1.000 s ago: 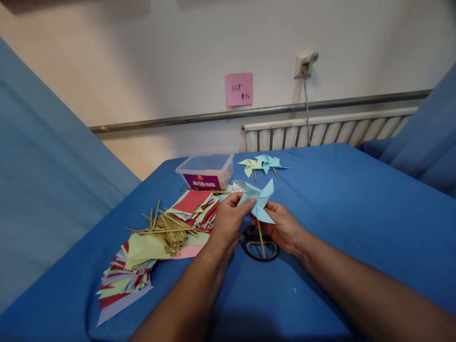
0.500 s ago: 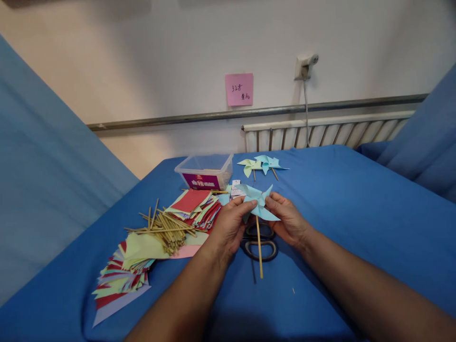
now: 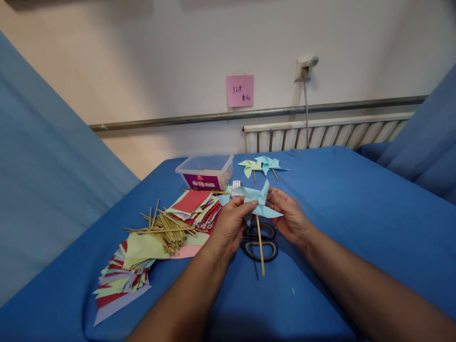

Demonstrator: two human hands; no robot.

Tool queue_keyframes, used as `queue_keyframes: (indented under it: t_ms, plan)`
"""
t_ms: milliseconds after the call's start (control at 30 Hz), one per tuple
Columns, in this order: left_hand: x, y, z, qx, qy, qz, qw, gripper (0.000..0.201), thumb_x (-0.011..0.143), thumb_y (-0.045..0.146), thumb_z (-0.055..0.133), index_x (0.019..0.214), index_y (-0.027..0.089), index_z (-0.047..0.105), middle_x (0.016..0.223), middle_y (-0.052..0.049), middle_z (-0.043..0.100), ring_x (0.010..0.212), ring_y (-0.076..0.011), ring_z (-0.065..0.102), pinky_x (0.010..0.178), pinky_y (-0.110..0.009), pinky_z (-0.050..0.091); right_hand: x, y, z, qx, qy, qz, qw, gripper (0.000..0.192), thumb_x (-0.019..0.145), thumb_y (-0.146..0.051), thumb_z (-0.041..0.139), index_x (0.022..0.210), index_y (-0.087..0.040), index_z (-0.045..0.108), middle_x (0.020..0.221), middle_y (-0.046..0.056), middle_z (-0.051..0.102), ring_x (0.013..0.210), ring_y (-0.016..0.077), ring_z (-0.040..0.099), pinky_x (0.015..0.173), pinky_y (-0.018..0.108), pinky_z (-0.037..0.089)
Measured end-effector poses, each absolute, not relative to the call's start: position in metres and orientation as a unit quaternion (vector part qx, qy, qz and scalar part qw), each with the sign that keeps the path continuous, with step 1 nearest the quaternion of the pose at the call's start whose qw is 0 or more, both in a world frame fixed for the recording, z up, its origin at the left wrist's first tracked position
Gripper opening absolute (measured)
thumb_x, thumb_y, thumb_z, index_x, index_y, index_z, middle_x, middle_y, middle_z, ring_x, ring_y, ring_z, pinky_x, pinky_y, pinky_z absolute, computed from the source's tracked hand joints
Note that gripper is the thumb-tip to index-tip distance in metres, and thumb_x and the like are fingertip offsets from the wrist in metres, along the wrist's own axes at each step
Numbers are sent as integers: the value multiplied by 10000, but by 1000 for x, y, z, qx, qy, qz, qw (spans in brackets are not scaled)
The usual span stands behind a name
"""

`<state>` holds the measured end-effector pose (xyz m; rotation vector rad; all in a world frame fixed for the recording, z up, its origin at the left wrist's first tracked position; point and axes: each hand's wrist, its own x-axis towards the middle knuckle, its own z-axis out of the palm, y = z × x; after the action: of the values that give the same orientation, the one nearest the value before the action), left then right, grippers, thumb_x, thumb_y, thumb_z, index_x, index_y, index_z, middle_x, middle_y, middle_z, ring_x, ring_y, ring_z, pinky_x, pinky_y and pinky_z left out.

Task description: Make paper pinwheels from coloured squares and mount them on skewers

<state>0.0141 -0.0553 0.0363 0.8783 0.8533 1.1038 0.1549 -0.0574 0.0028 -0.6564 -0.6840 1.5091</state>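
Observation:
A light-blue paper pinwheel point(image 3: 262, 209) on a thin wooden stick point(image 3: 261, 247) is held up in front of me. My left hand point(image 3: 233, 221) pinches it near the middle, the thumb on the front. On the other side, my right hand point(image 3: 289, 216) has its fingers curled at the right-hand blades, partly hidden behind them. Below the pinwheel lie black-handled scissors point(image 3: 272, 254), their blades out of sight. Farther back rest a pale green pinwheel point(image 3: 248, 167) and another blue pinwheel point(image 3: 270, 165) with sticks.
Left of my hands are a heap of short sticks point(image 3: 167, 230), a stack of coloured paper squares point(image 3: 194, 202) and a fanned paper pile point(image 3: 124, 275). A clear plastic box point(image 3: 204, 166) stands behind them on the blue cloth point(image 3: 356, 213). A small white box point(image 3: 235, 185) sits near the held pinwheel.
The pinwheel's blades have turned or tilted slightly, one now pointing more upright. My right thumb has come off the front of the blade. The left hand keeps its hold.

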Motion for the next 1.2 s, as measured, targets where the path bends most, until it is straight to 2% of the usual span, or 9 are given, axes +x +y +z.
queue_keyframes:
  t_ms: [67,133,267,400,633,900,1067,1200]
  plan:
    - [12,-53,37,417,414,518,622,249,604,275,814,776,138,697,749,-38,694,646,-132,601,678,-255,464,158,-55,5,-321,-334,570,678,339,706,-348,800,982,-230,644,809,-29,631,626,96,532,609,242,441]
    - [9,-51,39,460,449,529,554,225,603,301,807,716,150,685,690,-14,672,611,-128,574,636,-252,440,162,-53,7,-332,-398,500,693,334,714,-307,790,1008,-249,642,756,-47,596,605,94,502,582,238,420]
    - [4,-51,44,558,487,506,442,192,617,325,787,654,167,685,593,19,606,570,-127,516,568,-241,382,169,-53,9,-330,-517,478,629,314,718,-253,775,1011,-251,663,713,-41,583,617,109,508,571,250,412]
    - [3,-53,46,603,495,467,415,184,661,340,748,731,171,727,646,2,638,614,-150,536,597,-252,406,174,-52,6,-340,-571,493,562,220,703,-257,784,897,-221,690,652,-45,568,571,98,497,527,238,398]
    - [4,-52,43,588,486,439,475,229,634,352,777,747,157,733,668,-9,665,595,-149,564,581,-249,419,180,-49,1,-327,-535,606,490,231,689,-330,806,794,-177,669,557,-61,565,420,55,439,405,191,313]
    - [4,-52,39,508,436,427,608,316,639,336,804,860,124,727,749,-65,707,620,-152,613,629,-268,460,178,-53,7,-295,-468,667,498,260,752,-386,753,753,-177,596,547,-58,584,348,22,351,358,170,216]
    - [6,-53,40,464,409,411,670,307,634,309,815,860,123,721,747,-73,710,617,-151,625,642,-273,474,177,-56,12,-257,-456,698,488,279,788,-391,723,721,-191,540,492,-84,528,336,20,295,376,174,229]
    - [6,-55,41,431,388,408,705,298,626,254,816,879,124,725,772,-78,718,636,-145,636,669,-260,487,177,-54,10,-267,-448,669,529,268,771,-398,739,761,-193,566,522,-77,532,366,31,343,387,178,229]
